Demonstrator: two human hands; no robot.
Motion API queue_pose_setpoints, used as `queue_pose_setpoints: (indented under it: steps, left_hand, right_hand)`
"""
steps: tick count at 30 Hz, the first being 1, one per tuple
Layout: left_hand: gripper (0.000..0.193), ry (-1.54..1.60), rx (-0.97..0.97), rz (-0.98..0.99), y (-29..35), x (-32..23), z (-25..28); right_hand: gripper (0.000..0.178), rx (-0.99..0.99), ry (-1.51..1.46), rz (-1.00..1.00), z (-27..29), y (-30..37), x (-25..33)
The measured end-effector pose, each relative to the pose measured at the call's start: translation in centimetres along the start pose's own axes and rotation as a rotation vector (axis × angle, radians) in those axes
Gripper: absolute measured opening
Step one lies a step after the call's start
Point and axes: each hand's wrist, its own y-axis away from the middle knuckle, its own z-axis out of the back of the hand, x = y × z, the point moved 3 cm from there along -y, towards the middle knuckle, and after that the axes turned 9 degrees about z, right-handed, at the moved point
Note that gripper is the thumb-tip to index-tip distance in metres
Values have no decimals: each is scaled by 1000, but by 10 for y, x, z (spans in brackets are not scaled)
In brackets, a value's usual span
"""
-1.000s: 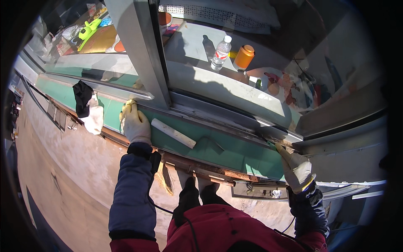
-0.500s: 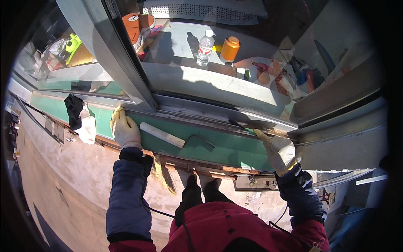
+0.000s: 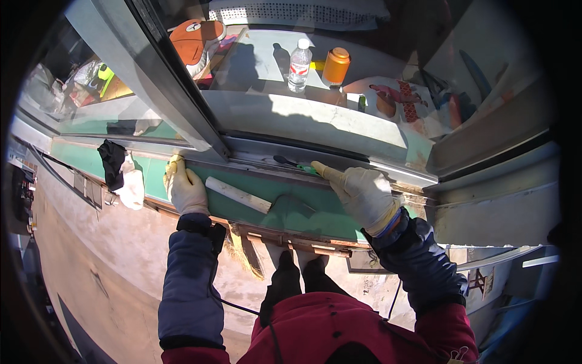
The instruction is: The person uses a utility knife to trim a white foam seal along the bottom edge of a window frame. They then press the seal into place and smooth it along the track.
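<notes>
My right hand [image 3: 367,191], in a pale work glove, is closed around a green-handled tool [image 3: 307,169]. The tool's dark, rounded head lies at the window track [image 3: 257,162]; I cannot make out whether it is a brush. Farther left, my left hand [image 3: 185,188], gloved too, rests on the green sill [image 3: 339,219] beside the lower corner of the window frame [image 3: 209,142]. Its fingers lie extended, with nothing visible in them. Between the hands a white strip [image 3: 238,194] lies on the sill, and a thin dark line curves close by it.
A black cloth [image 3: 111,162] and a white cloth [image 3: 131,187] hang over the sill's left part. Behind the glass stand a clear bottle [image 3: 299,68] and an orange jar [image 3: 336,68], near an orange-brown cap [image 3: 195,41]. Below the sill, a straw broom [image 3: 245,255] leans near my feet.
My right hand has moved left along the window track, carrying the green-handled tool with it. The left hand stays at the same spot on the sill; the view has shifted slightly.
</notes>
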Motion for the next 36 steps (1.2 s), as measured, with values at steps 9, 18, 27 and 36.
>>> queue_pose_setpoints:
  steps: [9, 18, 27, 36]
  left_hand:
    - [46, -2, -20, 4, 1, 1, -1]
    - [44, -5, -19, -15, -1, -1, 0]
    - [41, 19, -36, -21, 0, -1, -1]
    - [44, -7, -2, 8, 1, -2, 1]
  right_hand:
    - [43, -12, -230, -198, 63, 56, -28]
    - [40, -54, -445, -189, 12, -19, 6]
    - [34, 177, -433, -267, 25, -6, -22]
    - [36, -2, -734, -350, 39, -3, -20]
